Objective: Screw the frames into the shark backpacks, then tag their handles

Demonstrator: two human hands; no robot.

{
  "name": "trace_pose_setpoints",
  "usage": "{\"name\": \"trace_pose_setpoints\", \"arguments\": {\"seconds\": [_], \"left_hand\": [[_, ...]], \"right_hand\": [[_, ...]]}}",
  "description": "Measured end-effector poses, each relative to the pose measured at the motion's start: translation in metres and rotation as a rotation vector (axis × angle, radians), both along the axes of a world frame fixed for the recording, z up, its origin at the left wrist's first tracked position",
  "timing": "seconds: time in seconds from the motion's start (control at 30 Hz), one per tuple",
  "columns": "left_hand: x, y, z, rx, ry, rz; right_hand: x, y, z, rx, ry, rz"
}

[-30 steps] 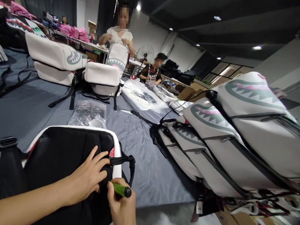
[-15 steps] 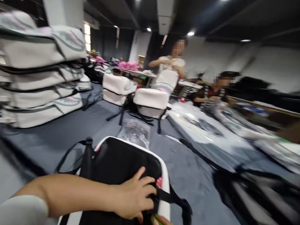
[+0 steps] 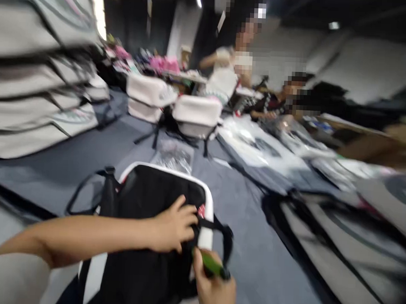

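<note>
Left hand (image 3: 173, 227) on backpack (image 3: 140, 274) at near edge of tabletop (image 3: 252, 257), fingers apart, right hand (image 3: 217, 292), fingers clamped on green tool (image 3: 209, 262)

- No words, brand names or numbers can be read; the view is blurred.
- Green marker (image 3: 210, 262): any lettering on its barrel is too smeared to make out.
- White backpack with a black back panel (image 3: 140, 270): nothing legible on the part in view.
- Clear plastic bag (image 3: 175, 157) on the tabletop (image 3: 249, 252): a faint pinkish patch near its far edge, too blurred to tell whether it is print.
- Stacked white backpacks (image 3: 27, 81): gray and pink graphics, no letters distinguishable.
- Plastic-wrapped white package (image 3: 260, 145): a dark patch, unreadable.
</note>
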State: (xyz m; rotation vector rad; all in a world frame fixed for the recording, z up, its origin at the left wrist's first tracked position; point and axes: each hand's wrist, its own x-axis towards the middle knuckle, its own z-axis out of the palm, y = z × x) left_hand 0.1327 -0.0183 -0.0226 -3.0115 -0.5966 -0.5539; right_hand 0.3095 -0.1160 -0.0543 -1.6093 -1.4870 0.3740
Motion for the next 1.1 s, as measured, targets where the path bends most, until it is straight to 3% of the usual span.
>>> {"name": "trace_pose_setpoints", "arguments": {"seconds": [0.1,0.2,0.77,0.97,1.1], "left_hand": [[-0.002,0.004,-0.003,-0.087,-0.047,0.003],[-0.003,0.008,-0.002,-0.138,-0.058,-0.021],[-0.002,0.005,-0.001,-0.130,-0.023,0.004],[-0.001,-0.001,-0.009,-0.125,-0.043,0.037],[0.001,0.005,-0.010,-0.118,-0.024,0.056]], "right_hand": [[-0.004,-0.012,0.016,-0.098,0.202,-0.025],[-0.010,-0.010,0.017,-0.141,0.331,-0.071],[-0.005,-0.011,0.003,-0.139,0.092,0.008],[-0.008,-0.010,0.006,0.005,-0.071,0.020],[0.000,-0.009,-0.005,0.063,-0.232,0.006]]}}
